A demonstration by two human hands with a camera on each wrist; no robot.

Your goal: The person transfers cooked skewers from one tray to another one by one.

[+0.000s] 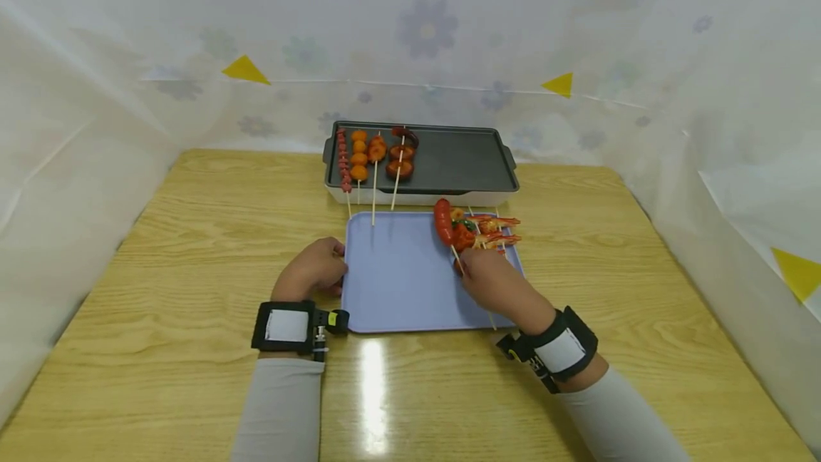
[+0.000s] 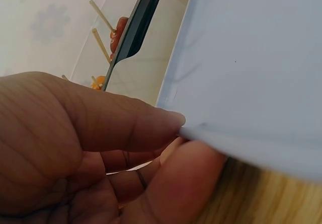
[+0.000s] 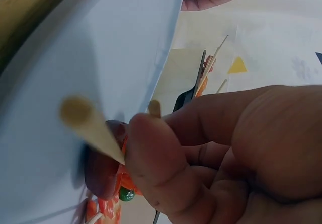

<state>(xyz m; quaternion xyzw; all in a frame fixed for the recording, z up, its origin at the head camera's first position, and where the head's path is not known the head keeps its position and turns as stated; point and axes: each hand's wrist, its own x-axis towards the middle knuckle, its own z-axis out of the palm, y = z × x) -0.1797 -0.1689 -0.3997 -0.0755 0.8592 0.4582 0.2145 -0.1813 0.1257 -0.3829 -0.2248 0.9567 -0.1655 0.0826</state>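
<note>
My left hand (image 1: 312,266) pinches the left edge of a lavender tray (image 1: 398,273) between thumb and fingers; the left wrist view shows the thumb (image 2: 146,121) on the rim. Over the tray's right side, my right hand (image 1: 494,280) pinches the wooden stick of a sausage skewer (image 1: 442,222), its red sausage pointing toward the grill. In the right wrist view a blunt stick end (image 3: 78,112) juts out past the fingertips. Beneath and beside this hand lie shrimp skewers (image 1: 500,224) and other skewers, partly hidden by it.
Behind the tray stands a dark grill plate (image 1: 458,159) on a white base. Several skewers lie on its left half, among them orange balls (image 1: 359,155) and brown mushroom-like pieces (image 1: 400,162); their sticks overhang the front edge. Wood-grain table (image 1: 212,234) surrounds the tray, with plastic sheeting (image 1: 423,34) behind.
</note>
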